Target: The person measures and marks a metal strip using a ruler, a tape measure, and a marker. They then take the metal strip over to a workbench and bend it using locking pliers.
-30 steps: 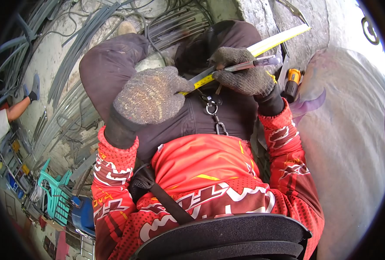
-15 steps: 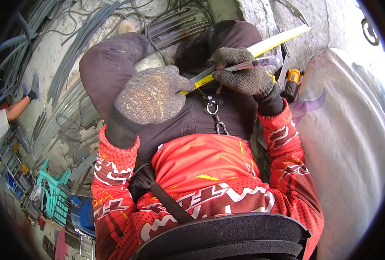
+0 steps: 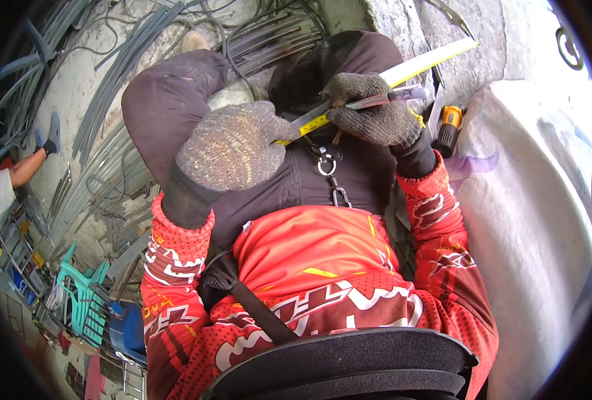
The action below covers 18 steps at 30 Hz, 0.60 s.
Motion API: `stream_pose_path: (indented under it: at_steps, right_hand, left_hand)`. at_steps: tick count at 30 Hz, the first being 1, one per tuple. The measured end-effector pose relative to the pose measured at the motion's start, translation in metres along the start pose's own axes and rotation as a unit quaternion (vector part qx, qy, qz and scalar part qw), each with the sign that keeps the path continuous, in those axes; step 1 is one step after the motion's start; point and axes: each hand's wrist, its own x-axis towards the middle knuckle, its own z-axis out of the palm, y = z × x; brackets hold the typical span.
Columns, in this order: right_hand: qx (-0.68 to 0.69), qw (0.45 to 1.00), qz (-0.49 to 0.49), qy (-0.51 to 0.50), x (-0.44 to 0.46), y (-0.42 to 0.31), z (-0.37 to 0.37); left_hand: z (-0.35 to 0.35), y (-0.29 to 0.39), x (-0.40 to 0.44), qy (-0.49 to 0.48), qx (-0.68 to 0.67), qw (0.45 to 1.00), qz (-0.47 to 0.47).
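Note:
Both my hands wear grey knitted gloves above my lap. My left hand (image 3: 233,147) is closed, its fingertips pinching the lower end of a yellow tape measure blade (image 3: 314,125). A grey flat strip (image 3: 309,117) lies along the blade between my hands. My right hand (image 3: 376,113) is closed round a pen (image 3: 378,101), its purplish end pointing right and its tip towards the strip. The blade passes under that hand and out to the upper right. The tape's case is not visible; my left palm is hidden.
A yellow and black power tool (image 3: 449,130) lies beside my right wrist. A pale sheet (image 3: 529,220) covers the right side. Grey strips (image 3: 119,73) and cables lie on the floor ahead and left. A teal plastic chair (image 3: 83,300) and another person's leg (image 3: 29,167) are at left.
My hands, the pen and the tape blade stay practically still. The pale sheet at right has shifted and its folds differ slightly.

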Motion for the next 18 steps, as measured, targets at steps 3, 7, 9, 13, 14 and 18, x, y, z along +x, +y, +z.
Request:
stream_pose_path:
  at_steps: [3,7,9,13,14,18]
  right_hand:
    - [-0.016,1.000,0.013,-0.010,0.000,0.001,0.000]
    - [0.027,0.997,-0.056,0.041,0.001,0.011,0.002]
    - [0.014,0.996,-0.073,0.047,0.001,0.009,-0.001]
    - [0.023,0.996,-0.065,0.049,0.002,0.010,0.001]
    - [0.031,0.993,-0.092,0.063,0.003,0.012,0.002]
    - [0.046,0.995,-0.055,0.063,0.000,0.008,0.001]
  left_hand:
    - [-0.001,0.000,0.000,-0.007,0.016,1.000,0.004]
    - [-0.001,0.002,-0.001,0.002,0.024,1.000,0.009]
    - [0.001,0.003,-0.003,-0.004,0.025,1.000,-0.001]
    - [-0.005,0.014,-0.015,0.009,0.075,0.997,-0.001]
    - [-0.010,0.020,-0.017,-0.040,0.092,0.994,-0.038]
    - [-0.013,0.009,-0.055,0.037,0.097,0.995,0.010]
